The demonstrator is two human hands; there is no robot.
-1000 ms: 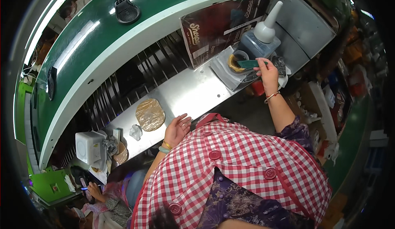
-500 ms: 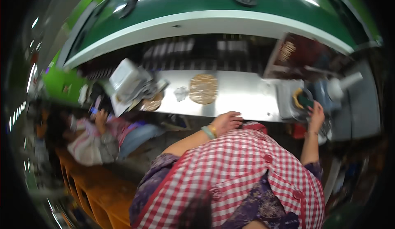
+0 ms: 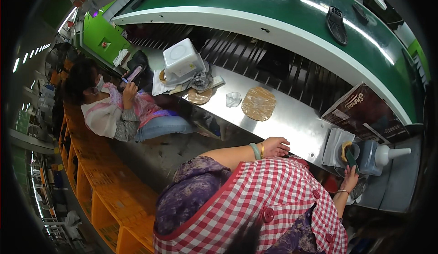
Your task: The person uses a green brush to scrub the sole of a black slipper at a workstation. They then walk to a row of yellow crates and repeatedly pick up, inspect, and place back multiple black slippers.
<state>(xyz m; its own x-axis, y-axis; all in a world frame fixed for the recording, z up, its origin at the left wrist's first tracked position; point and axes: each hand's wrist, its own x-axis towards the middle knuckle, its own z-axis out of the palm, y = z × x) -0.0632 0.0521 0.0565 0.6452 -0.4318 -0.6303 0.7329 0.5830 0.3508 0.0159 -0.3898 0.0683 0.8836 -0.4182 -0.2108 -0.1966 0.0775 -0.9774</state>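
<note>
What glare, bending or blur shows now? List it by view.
Head view: glare streaks the green belt, bright sheen on the metal shelf; same head view: the white rim bows, corners go black; again head view: left hand and right hand look fairly sharp.

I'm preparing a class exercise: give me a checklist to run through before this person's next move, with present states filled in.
1. Green tool gripped: ok; the right hand holds it at the yellow-rimmed cup.
2. Left hand free: ok; open near the metal bench, nothing visible in it.
3. Cup contents: cannot tell; too small to make out.
4. Bench clear: not ok; a film-wrapped disc and a crumpled wad lie on it.
5. Co-worker's hand away from the cup: ok; far to the left.
</note>
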